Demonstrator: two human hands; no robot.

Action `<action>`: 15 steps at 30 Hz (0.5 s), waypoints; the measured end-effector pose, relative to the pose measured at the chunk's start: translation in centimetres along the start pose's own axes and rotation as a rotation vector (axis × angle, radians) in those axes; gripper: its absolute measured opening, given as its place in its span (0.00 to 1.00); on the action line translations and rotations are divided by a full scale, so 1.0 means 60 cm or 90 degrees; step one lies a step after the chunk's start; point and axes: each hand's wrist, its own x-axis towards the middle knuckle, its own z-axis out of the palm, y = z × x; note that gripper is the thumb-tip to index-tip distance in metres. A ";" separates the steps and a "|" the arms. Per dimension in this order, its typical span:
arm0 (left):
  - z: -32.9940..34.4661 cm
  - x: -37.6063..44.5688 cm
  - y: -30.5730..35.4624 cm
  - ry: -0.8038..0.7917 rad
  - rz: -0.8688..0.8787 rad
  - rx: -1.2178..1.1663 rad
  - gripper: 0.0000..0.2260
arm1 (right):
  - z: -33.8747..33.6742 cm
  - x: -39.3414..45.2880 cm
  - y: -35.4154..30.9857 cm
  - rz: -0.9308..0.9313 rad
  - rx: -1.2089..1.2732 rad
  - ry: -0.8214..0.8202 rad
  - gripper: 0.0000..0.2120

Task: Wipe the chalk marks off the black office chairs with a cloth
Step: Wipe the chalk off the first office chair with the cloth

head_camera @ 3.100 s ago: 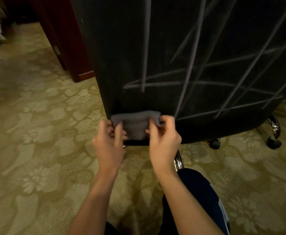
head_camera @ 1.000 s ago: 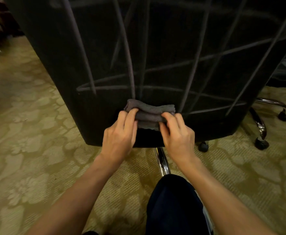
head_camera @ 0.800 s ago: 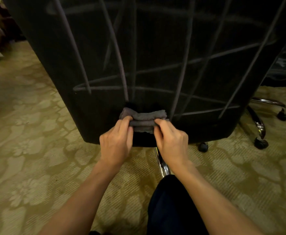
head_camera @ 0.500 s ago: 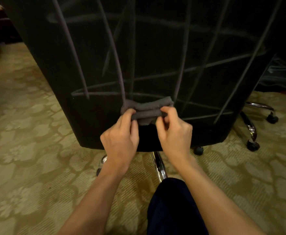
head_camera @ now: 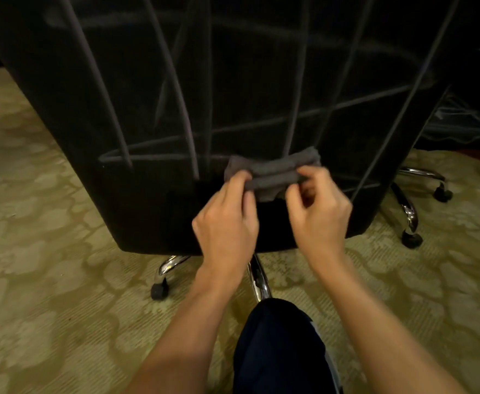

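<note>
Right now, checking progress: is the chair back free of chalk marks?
No, pale chalk lines cross the chair back above the cloth.

The black chair back (head_camera: 233,95) is walling off everything ahead. Left of the chair back, open carpet (head_camera: 34,251) is offering free passage. Below the chair back, chrome legs (head_camera: 257,277) and casters (head_camera: 158,291) are crowding the gap. Right of it, another chrome base (head_camera: 409,211) is blocking low passage.
</note>
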 end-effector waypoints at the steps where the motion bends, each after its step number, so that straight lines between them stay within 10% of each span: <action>1: 0.002 0.015 0.021 0.008 -0.006 -0.010 0.09 | -0.008 0.018 -0.001 0.007 -0.006 0.007 0.09; 15: 0.001 -0.078 -0.060 0.012 -0.109 0.137 0.09 | 0.036 -0.109 0.010 -0.031 -0.049 -0.208 0.06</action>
